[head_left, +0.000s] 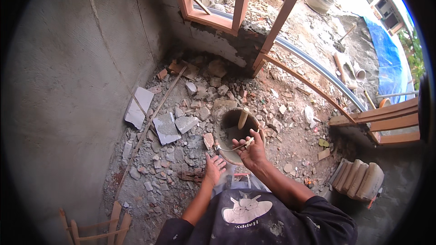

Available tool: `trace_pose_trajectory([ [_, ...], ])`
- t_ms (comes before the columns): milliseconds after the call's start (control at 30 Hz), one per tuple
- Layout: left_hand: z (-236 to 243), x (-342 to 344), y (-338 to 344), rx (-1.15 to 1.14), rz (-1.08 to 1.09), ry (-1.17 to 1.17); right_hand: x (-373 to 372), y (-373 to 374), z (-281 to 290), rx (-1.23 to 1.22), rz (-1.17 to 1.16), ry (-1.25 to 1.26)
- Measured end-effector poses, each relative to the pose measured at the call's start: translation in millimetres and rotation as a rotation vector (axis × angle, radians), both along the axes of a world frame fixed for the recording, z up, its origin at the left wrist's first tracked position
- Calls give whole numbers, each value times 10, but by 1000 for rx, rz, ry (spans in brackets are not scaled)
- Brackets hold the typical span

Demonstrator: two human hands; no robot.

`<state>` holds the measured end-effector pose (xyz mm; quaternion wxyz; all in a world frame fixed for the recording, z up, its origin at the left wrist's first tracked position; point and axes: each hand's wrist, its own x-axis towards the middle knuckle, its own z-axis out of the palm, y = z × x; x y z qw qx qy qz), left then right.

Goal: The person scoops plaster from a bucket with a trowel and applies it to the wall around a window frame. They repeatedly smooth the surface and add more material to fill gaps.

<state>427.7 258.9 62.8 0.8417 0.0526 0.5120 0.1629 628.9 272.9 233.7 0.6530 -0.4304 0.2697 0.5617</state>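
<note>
A round bucket [230, 119] crusted with cement stands on the rubble in front of me. A wooden tool handle [243, 119] leans up out of it, and its lower end is hidden inside. Over the bucket's near right rim, my right hand [254, 153] has its fingers curled around the pale rope handle [240, 148], which is tied to the rim's left side. My left hand [214, 169] is just off the near left side of the bucket, with fingers spread and nothing in it.
Broken bricks and pale block pieces [166, 128] litter the ground. A long thin stick [152, 120] lies at left beside the plastered wall [68, 86]. Wooden window frames [213, 19] stand ahead. Stacked sacks or rounded tiles [359, 179] sit at right. Wooden pieces [113, 222] stand lower left.
</note>
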Motion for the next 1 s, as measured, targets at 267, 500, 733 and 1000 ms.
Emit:
trace_pose_trajectory([
  [267, 8, -315, 610, -63, 299, 123, -507, 843, -31, -48, 281, 90],
  [500, -54, -761, 917, -101, 462, 162, -950, 1346, -282, -8, 621, 122],
  [733, -399, -890, 1609, -60, 519, 426, -749, 2050, -885, -83, 783, 159],
  [1000, -752, -382, 2626, 33, 413, 659, -184, 2710, -1614, -175, 885, 174],
])
